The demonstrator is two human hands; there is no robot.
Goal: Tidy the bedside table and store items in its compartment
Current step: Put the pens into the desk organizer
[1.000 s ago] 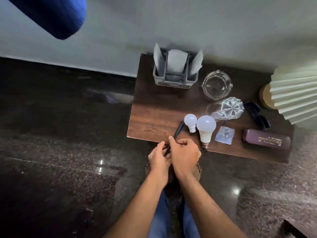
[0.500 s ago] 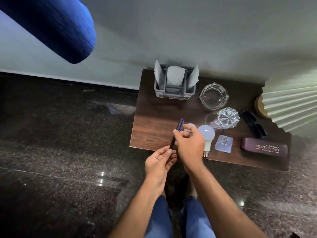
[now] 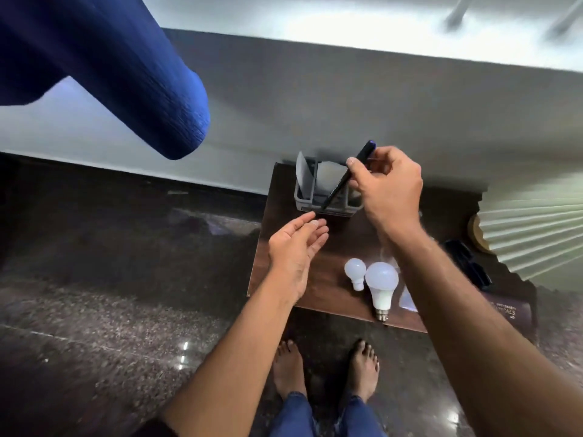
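Right hand (image 3: 389,187) pinching a thin, stiff, light pen (image 3: 347,176) near its upper end, tip angled down into the grey holder (image 3: 328,206) on the bench (image 3: 277,257); left hand (image 3: 295,253) open, empty, just beside; best gripped mid-barrel.

Partial gold lettering on maroon case

The maroon case (image 3: 508,310), well right of the right hand's fingers (image 3: 362,181), shows only the letters "TICALS"; smaller print is illegible.
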